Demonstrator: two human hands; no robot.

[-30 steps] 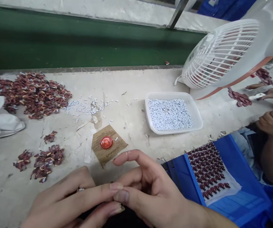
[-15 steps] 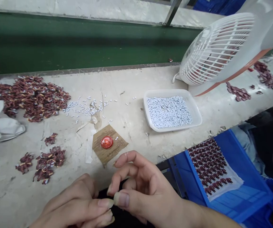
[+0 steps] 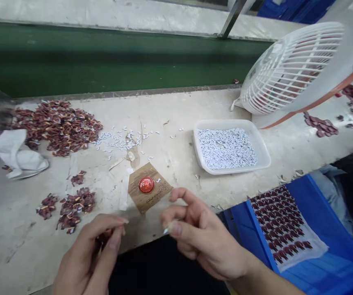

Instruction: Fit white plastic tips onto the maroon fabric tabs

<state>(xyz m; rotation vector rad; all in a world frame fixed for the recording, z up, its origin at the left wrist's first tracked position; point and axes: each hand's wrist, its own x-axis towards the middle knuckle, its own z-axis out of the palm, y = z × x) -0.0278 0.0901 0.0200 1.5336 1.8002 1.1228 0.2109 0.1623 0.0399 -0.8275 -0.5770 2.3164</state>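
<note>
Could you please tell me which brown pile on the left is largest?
The back pile, beside the scattered white bits: it spreads much wider than the clumps near the left hand.

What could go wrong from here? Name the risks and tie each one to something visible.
The small white piece sits right at the fingertips of the right hand, so it could slip and be hard to pick out among the loose white pieces on the table. The red dish lies just beyond that hand and might get knocked. If the fan is running, which I can't tell, it could scatter light pieces.
</note>
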